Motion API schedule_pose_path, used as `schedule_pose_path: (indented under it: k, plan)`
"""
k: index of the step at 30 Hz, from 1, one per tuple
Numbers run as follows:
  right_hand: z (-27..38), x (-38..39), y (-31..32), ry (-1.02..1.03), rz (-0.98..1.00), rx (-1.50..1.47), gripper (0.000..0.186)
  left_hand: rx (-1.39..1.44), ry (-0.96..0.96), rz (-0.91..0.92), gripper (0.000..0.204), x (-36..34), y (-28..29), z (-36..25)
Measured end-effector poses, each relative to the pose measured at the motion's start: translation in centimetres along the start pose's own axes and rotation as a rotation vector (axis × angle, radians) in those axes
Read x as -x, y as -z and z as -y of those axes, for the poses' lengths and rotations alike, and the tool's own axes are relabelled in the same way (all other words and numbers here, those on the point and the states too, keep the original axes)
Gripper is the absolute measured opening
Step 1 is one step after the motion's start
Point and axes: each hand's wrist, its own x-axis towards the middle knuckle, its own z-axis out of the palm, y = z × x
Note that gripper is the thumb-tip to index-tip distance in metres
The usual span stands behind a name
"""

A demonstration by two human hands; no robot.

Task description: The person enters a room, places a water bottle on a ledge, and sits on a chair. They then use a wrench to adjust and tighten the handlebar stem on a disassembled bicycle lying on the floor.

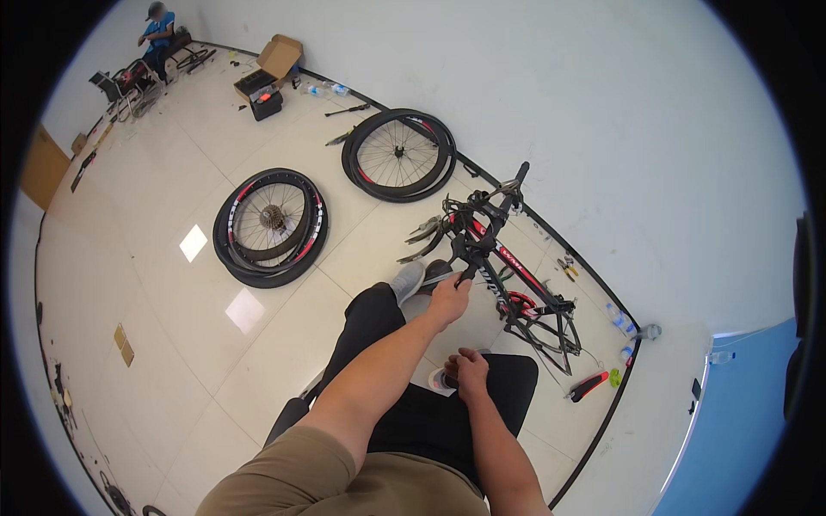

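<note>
A black and red bicycle frame (514, 261) stands in front of me to the right, without wheels, its handlebar end (488, 211) farthest away. My left hand (449, 301) reaches forward, closed round a black part at the near side of the frame's front end; its exact kind is hidden by the fingers. Close to my lap, my right hand (470, 375) is closed with curled fingers, and what it holds, if anything, I cannot make out. Beside that hand a white container with a dark top (440, 380) shows between my legs.
Two wheel stacks with tyres, one with a cassette (272, 217) and another (399, 193), lie ahead. Pliers (568, 267), bottles (619, 319) and a red-black saddle (588, 387) lie by the right wall. Far left, a person (158, 36) sits near an open carton (280, 57).
</note>
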Motion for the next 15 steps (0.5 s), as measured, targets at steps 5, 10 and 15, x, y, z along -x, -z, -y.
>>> schedule_pose_path:
  k: [5, 10, 15]
  plan:
    - [0.1, 0.5, 0.1, -0.001, 0.040, 0.044, 0.037, -0.049, -0.020, -0.030, 0.037, -0.1, 0.1, 0.2]
    - [0.3, 0.6, 0.9, -0.015, 0.032, -0.030, 0.038, -0.080, -0.068, -0.044, 0.034, -0.6, 0.2, 0.8]
    - [0.1, 0.6, 0.9, -0.002, 0.039, -0.025, 0.039, -0.013, 0.030, 0.047, 0.033, 0.7, 1.2, -1.2]
